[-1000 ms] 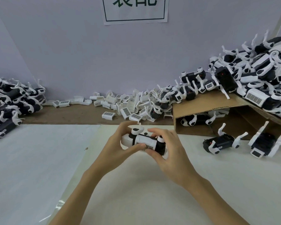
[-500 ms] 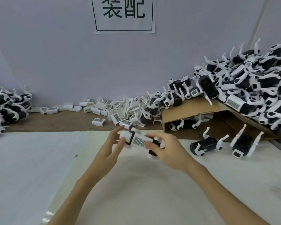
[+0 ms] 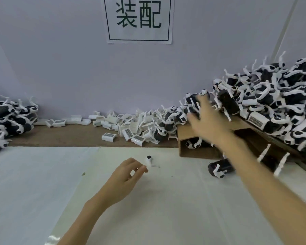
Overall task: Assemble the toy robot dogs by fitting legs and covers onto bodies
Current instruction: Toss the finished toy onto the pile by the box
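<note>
Cardboard box (image 3: 198,152) on its side, toy dogs (image 3: 193,144) inside, heap (image 3: 272,103) on top. Right hand (image 3: 207,121) splayed, blurred, over box edge. Left hand (image 3: 129,174) loosely curled, empty, beside loose leg (image 3: 148,160) on white sheet (image 3: 166,209).

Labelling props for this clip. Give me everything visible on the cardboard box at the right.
The cardboard box is plain brown, lying on its side by the wall with its open mouth toward the camera. Its top panel slopes up to the right and carries a heap of black-and-white toy dogs. More toy dogs lie inside the shadowed opening, and one rests on the white table just in front. The right hand, blurred with fingers spread, reaches over its top edge; contact cannot be told.
</note>
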Motion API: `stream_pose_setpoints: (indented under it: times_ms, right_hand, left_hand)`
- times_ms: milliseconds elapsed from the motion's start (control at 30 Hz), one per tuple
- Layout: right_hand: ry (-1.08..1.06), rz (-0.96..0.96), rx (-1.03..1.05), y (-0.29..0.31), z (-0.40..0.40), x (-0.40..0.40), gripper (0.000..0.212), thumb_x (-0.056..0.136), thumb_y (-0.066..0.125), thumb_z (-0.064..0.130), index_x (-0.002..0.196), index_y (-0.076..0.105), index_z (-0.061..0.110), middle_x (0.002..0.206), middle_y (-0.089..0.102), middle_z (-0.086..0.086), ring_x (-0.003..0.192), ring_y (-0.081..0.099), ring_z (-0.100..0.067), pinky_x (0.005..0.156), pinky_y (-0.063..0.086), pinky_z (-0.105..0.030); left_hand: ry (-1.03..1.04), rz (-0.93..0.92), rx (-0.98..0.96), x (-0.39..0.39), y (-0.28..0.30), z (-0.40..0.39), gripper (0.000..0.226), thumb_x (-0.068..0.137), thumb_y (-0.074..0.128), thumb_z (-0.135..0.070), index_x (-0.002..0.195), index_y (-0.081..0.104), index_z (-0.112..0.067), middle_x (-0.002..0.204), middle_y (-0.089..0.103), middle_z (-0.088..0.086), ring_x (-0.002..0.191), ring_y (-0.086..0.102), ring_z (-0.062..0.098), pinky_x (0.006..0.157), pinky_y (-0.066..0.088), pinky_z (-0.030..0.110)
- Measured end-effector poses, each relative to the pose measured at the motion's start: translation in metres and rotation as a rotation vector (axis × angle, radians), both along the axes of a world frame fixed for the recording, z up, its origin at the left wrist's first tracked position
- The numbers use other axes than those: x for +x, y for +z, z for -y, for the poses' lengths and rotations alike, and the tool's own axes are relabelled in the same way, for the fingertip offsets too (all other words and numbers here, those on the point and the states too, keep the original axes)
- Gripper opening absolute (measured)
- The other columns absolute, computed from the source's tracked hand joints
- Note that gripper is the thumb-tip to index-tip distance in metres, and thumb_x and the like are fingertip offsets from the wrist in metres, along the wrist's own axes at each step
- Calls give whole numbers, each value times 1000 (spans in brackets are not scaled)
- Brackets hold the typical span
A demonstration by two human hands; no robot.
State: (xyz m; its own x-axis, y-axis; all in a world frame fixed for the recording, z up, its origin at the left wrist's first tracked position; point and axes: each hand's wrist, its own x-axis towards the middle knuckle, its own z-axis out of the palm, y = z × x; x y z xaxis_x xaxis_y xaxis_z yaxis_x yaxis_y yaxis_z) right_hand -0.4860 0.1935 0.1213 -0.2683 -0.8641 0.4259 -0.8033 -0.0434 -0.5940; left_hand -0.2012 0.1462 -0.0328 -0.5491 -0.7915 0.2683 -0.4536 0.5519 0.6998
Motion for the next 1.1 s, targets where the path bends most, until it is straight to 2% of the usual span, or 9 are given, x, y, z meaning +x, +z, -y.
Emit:
stream_pose_setpoints:
  times_ms: [33, 100, 133, 200, 433, 567, 800, 933, 1100]
  right_hand:
    - [66, 13, 18, -26, -6, 20, 57, 106, 57, 23, 156, 29, 20, 158, 43, -16, 113, 57, -14, 109, 44, -47]
    - [175, -5, 55, -73, -13, 59, 55, 107, 54, 20, 157, 32, 23, 170, 26, -8, 132, 49, -6, 118, 35, -37]
    - [215, -22, 71, -93, -13, 74, 54, 108, 53, 19, 157, 32, 23, 174, 15, -2, 146, 40, -10, 119, 30, -32]
    - [268, -14, 118, -125, -8, 99, 50, 108, 50, 17, 155, 34, 23, 175, 10, 4, 147, 42, -20, 115, 38, -33]
    - [327, -61, 145, -163, 32, 151, 50, 108, 46, 11, 156, 34, 17, 162, 42, -4, 132, 55, -25, 102, 47, -38]
    - [261, -110, 58, -166, 50, 167, 47, 105, 46, 7, 150, 39, 18, 146, 58, -8, 109, 63, -33, 81, 49, -41]
    - [324, -154, 19, -172, 49, 169, 46, 102, 54, 8, 146, 49, 18, 145, 61, 1, 112, 68, -29, 79, 46, -33]
    - [361, -205, 23, -176, 58, 171, 45, 100, 58, 10, 144, 51, 17, 152, 56, 1, 109, 69, -30, 81, 51, -35]
    - [307, -148, 57, -177, 64, 170, 45, 104, 52, 20, 148, 45, 24, 155, 51, 6, 118, 64, -27, 84, 42, -30]
  left_hand:
    - [-17, 32, -22, 1, -1, 0, 29, 110, 49, -41, 107, 77, -33, 112, 62, -13, 105, 61, 5, 86, 49, 17]
    - [-35, 63, -50, 2, -3, 0, 28, 110, 51, -40, 106, 77, -31, 109, 62, -14, 102, 61, 6, 84, 47, 15]
    - [-32, 67, -61, 3, -4, 1, 27, 110, 52, -38, 105, 77, -29, 107, 62, -13, 100, 61, 6, 82, 47, 14]
    - [5, 74, -96, 5, -5, 3, 23, 110, 56, -32, 107, 77, -24, 103, 63, -12, 96, 60, 5, 79, 47, 15]
    - [371, 45, -68, 26, -6, 33, 22, 108, 55, -18, 110, 76, -18, 109, 70, -3, 92, 63, 10, 85, 50, 28]
    - [634, 56, 29, 72, 9, 75, 24, 108, 52, -21, 112, 72, -9, 113, 72, 4, 106, 66, 24, 87, 53, 35]
    - [1051, 661, -84, 227, 46, 156, 36, 99, 56, -13, 134, 57, -4, 149, 41, 18, 141, 38, 39, 111, 41, 49]
    - [1257, 691, 52, 301, 44, 185, 51, 99, 59, -19, 150, 54, -14, 168, 25, 17, 155, 22, 44, 126, 25, 55]
    - [1295, 700, 175, 345, 29, 214, 52, 102, 59, -28, 149, 53, -6, 165, 36, 16, 156, 23, 43, 128, 22, 49]
